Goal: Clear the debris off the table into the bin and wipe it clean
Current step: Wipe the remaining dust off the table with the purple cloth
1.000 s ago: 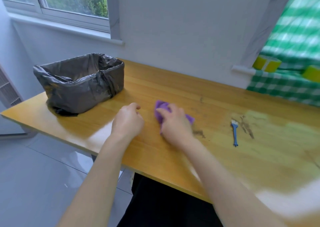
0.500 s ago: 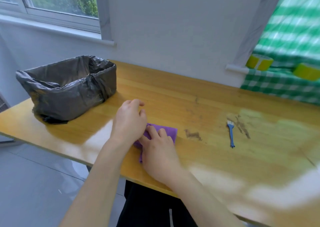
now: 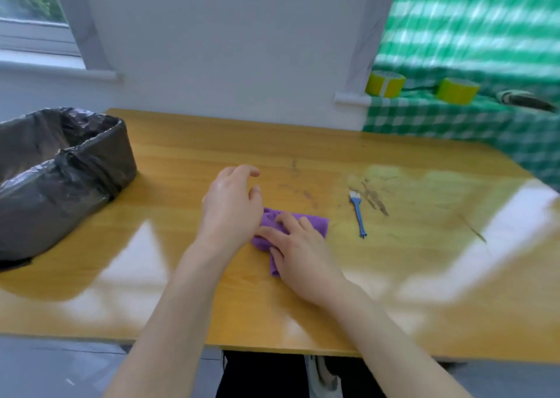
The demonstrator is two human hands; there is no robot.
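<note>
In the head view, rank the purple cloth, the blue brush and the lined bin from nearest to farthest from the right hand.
1. Purple cloth: under the right hand, touching it.
2. Blue brush: just to the hand's right, apart from it.
3. Lined bin: far off to the left.

Left hand (image 3: 231, 208) loosely curled, just beside the flat, spread right hand (image 3: 301, 253).

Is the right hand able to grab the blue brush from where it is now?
Probably yes. The right hand presses flat on the cloth, and the brush lies just to its right, with only bare table between them.
</note>
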